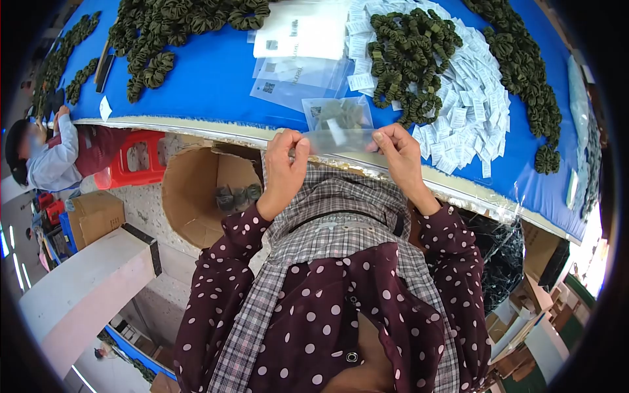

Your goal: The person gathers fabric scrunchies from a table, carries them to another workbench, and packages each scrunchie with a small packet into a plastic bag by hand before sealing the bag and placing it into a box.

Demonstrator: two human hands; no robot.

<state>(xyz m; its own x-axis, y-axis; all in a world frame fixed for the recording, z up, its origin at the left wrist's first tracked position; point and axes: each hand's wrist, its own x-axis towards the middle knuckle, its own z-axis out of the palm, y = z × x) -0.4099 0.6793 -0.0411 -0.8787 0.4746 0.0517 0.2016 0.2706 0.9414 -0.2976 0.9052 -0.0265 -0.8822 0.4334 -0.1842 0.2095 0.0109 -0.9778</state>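
Observation:
A clear plastic bag (357, 140) is stretched between my two hands at the table's front edge. Inside it I make out a dark green scrunchie (342, 115) and a small white label (337, 131). My left hand (286, 164) pinches the bag's left corner between thumb and fingers. On the opposite corner, my right hand (400, 157) has the same kind of pinch. Just beyond lie flat clear bags (295, 85) with printed codes, under a stack of white bags (300, 33). To the right sits a heap of green scrunchies (413, 59) on many white labels (468, 111).
More scrunchies lie in piles on the blue table (216, 85) at the back left and along the right side (531, 78). An open cardboard box (190, 190) stands below the edge on the left. Beyond it are a red stool (134, 157) and another person (52, 154).

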